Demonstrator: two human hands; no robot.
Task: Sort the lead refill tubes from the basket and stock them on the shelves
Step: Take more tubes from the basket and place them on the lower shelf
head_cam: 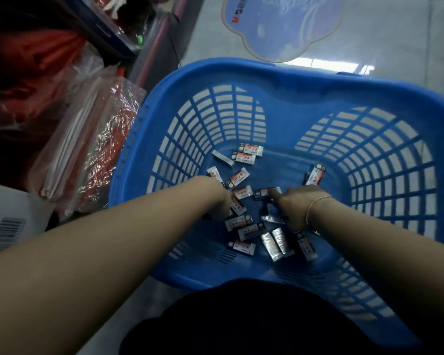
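Both hands reach into a blue slotted plastic basket [164, 103]. Small white-and-orange lead refill tubes [242, 157] lie scattered across its floor. Left hand [222, 203] and right hand [296, 208] rest among them; their grips cannot be told.

Both bare forearms are extended downward; the left hand [222, 206] and right hand [296, 208] are lowered, fingers curled under.

Pale tiled floor [395, 34], blue slatted basket [280, 80] standing on it, flower-shaped floor sticker [282, 29] beyond
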